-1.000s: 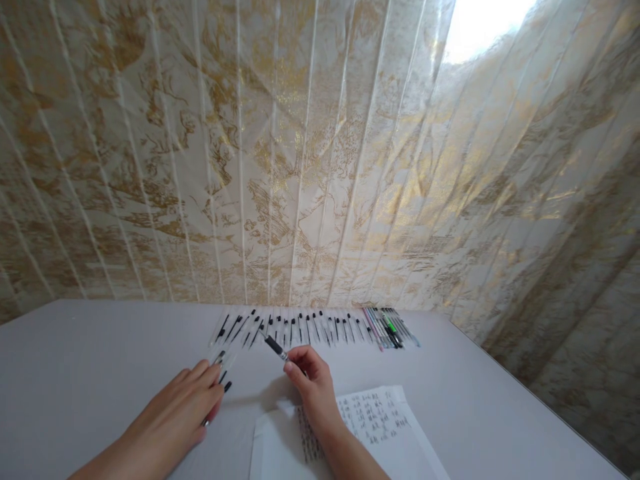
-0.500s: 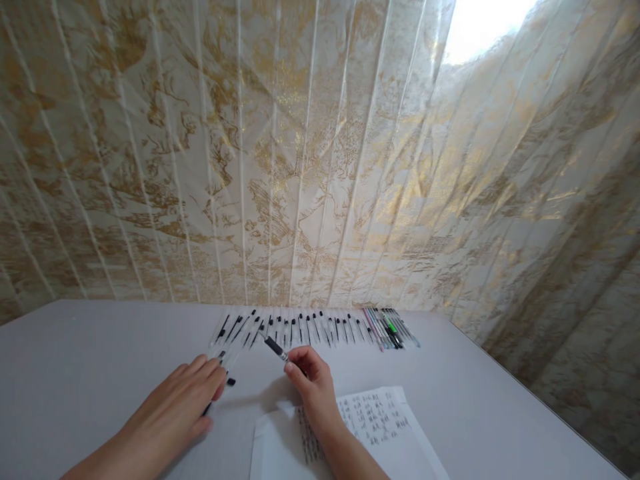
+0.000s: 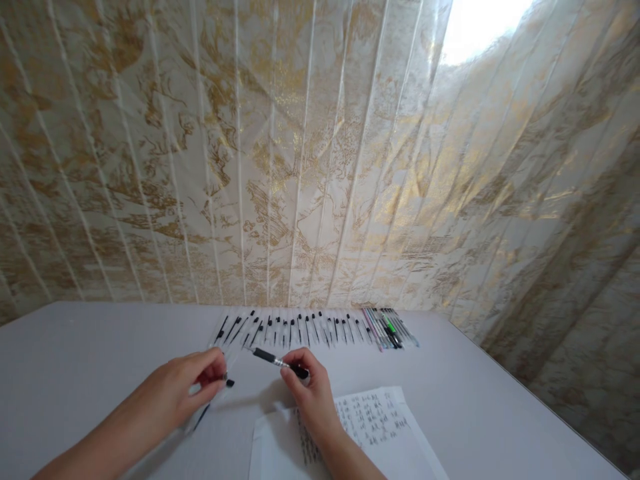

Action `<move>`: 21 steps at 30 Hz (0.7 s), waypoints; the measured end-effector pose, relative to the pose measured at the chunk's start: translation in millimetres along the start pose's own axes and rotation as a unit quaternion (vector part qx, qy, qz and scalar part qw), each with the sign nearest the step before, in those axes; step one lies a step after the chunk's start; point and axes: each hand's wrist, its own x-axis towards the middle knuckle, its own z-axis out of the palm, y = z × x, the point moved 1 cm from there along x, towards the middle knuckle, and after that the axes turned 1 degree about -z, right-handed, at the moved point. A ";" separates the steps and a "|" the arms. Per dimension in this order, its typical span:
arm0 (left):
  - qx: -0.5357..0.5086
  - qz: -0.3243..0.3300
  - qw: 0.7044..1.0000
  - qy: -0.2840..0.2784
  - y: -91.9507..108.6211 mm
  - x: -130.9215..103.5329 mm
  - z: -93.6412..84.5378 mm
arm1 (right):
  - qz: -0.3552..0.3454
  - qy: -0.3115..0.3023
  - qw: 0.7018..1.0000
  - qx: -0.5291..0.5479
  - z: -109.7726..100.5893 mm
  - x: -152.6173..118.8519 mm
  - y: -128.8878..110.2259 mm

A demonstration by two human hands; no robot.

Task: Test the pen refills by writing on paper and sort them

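Observation:
My right hand (image 3: 311,387) is closed around a pen (image 3: 265,355) with a black grip and a silver band, its clear front end pointing left. My left hand (image 3: 195,383) hovers low over the table, thumb and index finger curled toward each other in a pinch. What lies between those fingertips is too small to make out. A small black pen cap (image 3: 230,383) shows right at the fingertips. Under the left hand, partly hidden, lies a clear pen piece with a dark refill (image 3: 202,416).
Along the back of the white table (image 3: 115,347) runs a row of clear pens with black caps (image 3: 300,330). Coloured and dark pens (image 3: 390,328) lie at its right end. Handwritten paper (image 3: 373,417) sits under my right forearm. A gold-patterned curtain (image 3: 270,200) hangs behind.
My left hand has turned from lying flat, palm down, to a raised pinch, uncovering the dark refill below it. The pen in my right hand has swung to a flatter angle.

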 end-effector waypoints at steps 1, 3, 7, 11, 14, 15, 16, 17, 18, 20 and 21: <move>-0.022 -0.003 1.000 0.016 -1.8 2.2 -4.7 | -0.013 -0.002 1.000 -0.019 0.2 -0.4 0.1; -0.049 -0.005 0.997 0.053 -4.3 4.6 -12.7 | -0.036 -0.005 0.998 -0.057 0.7 -1.4 0.7; -0.070 -0.004 0.994 0.082 -5.8 4.7 -17.1 | -0.065 -0.018 0.992 -0.108 1.8 -3.6 0.2; -0.079 0.008 0.993 0.082 -4.4 5.2 -14.6 | -0.082 -0.027 0.988 -0.125 2.3 -4.1 -2.9; -0.081 0.016 0.993 0.080 -3.5 6.3 -13.2 | -0.088 -0.028 0.986 -0.135 2.9 -3.6 -4.1; -0.079 0.020 0.994 0.079 -3.6 6.6 -12.3 | -0.091 -0.029 0.986 -0.139 3.1 -3.6 -4.1; -0.077 0.025 0.994 0.076 -3.9 6.9 -11.0 | -0.094 -0.031 0.985 -0.143 3.3 -3.6 -4.0; -0.073 0.031 0.994 0.074 -4.6 7.2 -9.2 | -0.098 -0.033 0.984 -0.148 3.5 -3.7 -3.7; -0.069 0.037 0.994 0.073 -5.5 7.5 -6.9 | -0.103 -0.035 0.982 -0.153 3.7 -4.0 -3.4; -0.062 0.047 0.994 0.073 -7.3 7.9 -1.6 | -0.115 -0.038 0.979 -0.162 3.9 -4.8 -2.8; -0.061 0.050 0.994 0.076 -8.0 8.0 1.0 | -0.121 -0.038 0.978 -0.165 4.0 -5.3 -2.7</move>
